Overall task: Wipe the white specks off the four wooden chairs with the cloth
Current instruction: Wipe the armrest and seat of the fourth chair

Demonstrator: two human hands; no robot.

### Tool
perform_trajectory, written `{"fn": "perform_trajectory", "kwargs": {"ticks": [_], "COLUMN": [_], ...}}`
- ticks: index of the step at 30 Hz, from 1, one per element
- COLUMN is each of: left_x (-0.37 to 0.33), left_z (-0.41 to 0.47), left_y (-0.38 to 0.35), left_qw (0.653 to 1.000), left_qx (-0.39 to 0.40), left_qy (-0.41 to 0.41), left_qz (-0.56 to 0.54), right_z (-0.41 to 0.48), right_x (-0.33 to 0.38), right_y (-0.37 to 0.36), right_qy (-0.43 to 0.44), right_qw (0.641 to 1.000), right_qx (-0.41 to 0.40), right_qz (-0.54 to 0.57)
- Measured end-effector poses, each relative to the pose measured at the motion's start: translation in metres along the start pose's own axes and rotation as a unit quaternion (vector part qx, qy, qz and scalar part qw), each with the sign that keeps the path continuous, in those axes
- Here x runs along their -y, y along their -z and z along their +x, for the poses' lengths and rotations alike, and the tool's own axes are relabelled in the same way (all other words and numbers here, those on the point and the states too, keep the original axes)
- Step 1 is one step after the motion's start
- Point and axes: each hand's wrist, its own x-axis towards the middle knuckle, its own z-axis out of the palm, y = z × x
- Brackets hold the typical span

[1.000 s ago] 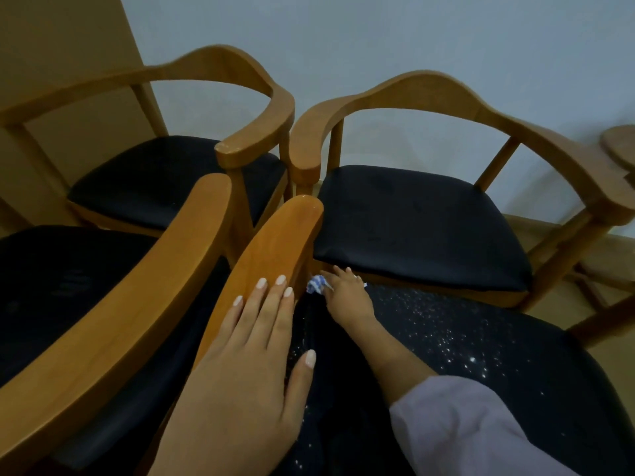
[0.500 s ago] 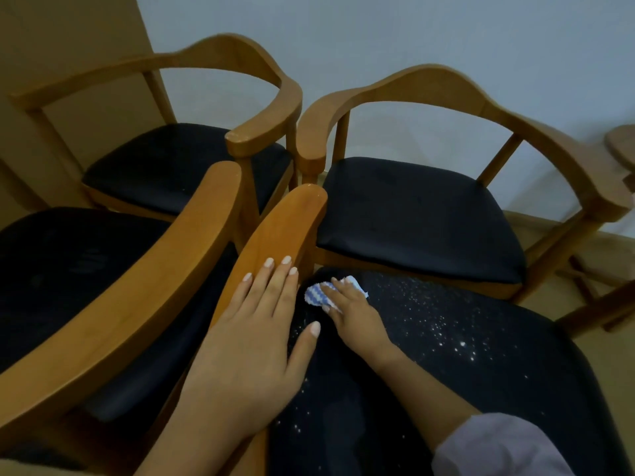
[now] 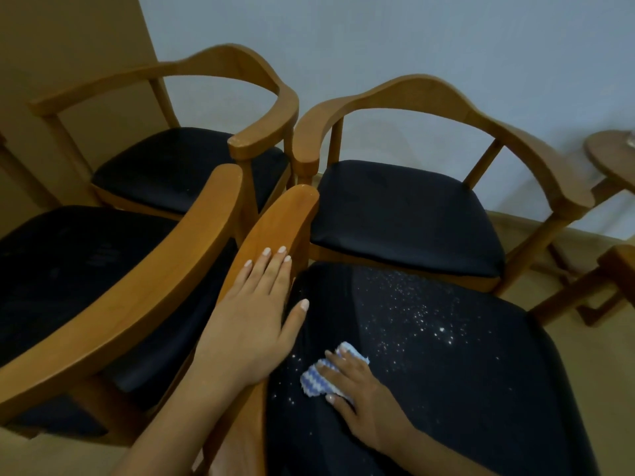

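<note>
Right hand [image 3: 360,389] and cloth [image 3: 321,376] pulled back from the far left corner of the seat toward the camera; view also tipped down a bit. Cloth now on the left-front part of the near right chair [image 3: 481,407] seat, mostly hidden under the hand, only blue-white wavy striped edges poking out. Right fingers lie fairly straight and spread over the cloth, pressing it onto the black seat, thumb at its near edge; forearm cut off by the bottom edge. Left hand [image 3: 254,321] flat on that chair's left armrest [image 3: 281,228], fingers straight and together, thumb splayed out over the seat edge, gripping nothing. White specks [image 3: 422,317] scattered across the middle and far part of the seat, a few more just left of the cloth. Near left chair [image 3: 68,269] seat has faint marks, too dim to make out. Far left chair [image 3: 185,170] and far right chair [image 3: 405,218] stand side by side at the wall, armrest tips nearly touching; seats look dark, specks hard to judge. Near chairs' backs out of frame. Round wooden table [image 3: 615,156] cropped by the right edge
</note>
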Motion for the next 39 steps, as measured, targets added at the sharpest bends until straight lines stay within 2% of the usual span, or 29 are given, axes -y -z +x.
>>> {"fn": "perform_trajectory", "kwargs": {"ticks": [12, 17, 21, 27, 30, 39], "left_x": [0.000, -0.001, -0.001, -0.003, -0.004, -0.004], "left_z": [0.000, -0.001, 0.000, 0.004, 0.006, 0.005], "left_y": [-0.001, 0.001, 0.000, 0.003, 0.004, 0.005], "left_qw": [1.000, 1.000, 1.000, 0.999, 0.999, 0.999], "left_qx": [-0.008, 0.000, 0.002, 0.015, 0.022, 0.017], "left_qy": [0.001, 0.006, 0.009, 0.030, 0.035, 0.032], "left_qz": [-0.002, -0.011, -0.014, -0.027, -0.016, -0.022], "right_z": [0.061, 0.108, 0.147, 0.205, 0.213, 0.191], "right_x": [-0.011, -0.015, -0.023, -0.033, -0.038, -0.029], "right_y": [0.012, 0.015, 0.017, 0.010, 0.005, -0.001], "right_qy": [0.004, -0.038, -0.048, -0.077, -0.089, -0.027], "right_qw": [0.998, 0.999, 0.998, 0.995, 0.994, 0.996], "right_qx": [0.049, 0.003, 0.014, -0.055, -0.054, -0.077], "right_qz": [-0.033, -0.016, -0.047, -0.021, -0.039, -0.029]}}
